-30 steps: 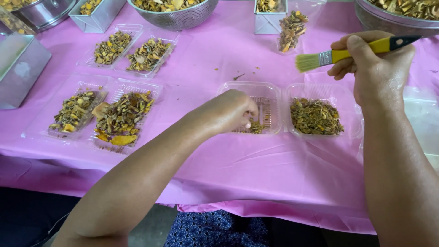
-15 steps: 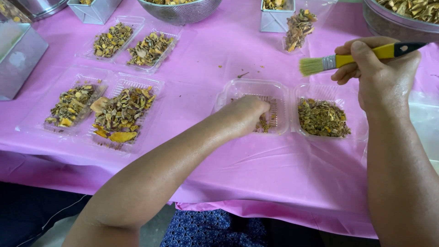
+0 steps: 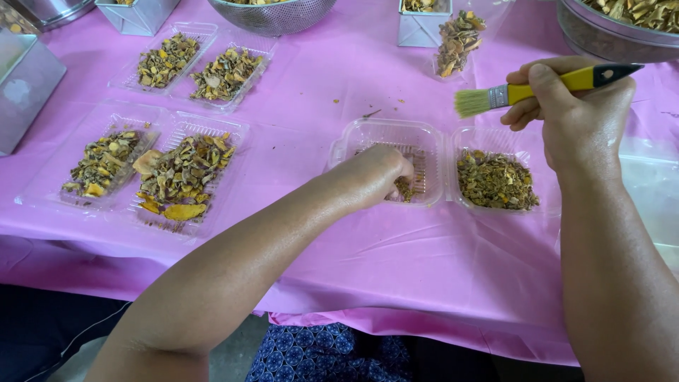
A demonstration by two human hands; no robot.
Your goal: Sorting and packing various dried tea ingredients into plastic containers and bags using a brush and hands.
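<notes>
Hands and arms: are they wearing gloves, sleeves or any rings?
No. The left hand and the right hand are both bare, with no gloves, and no rings or watch show. Both forearms are bare too, with no sleeves in view as far up as the picture shows. The arms look a little shiny. Fingernails on the right hand are short and plain.

A small food-packing workplace: a table under a pink plastic cloth carries rows of clear hinged trays filled with dried herb pieces, alongside metal bowls and square tins of stock
</notes>
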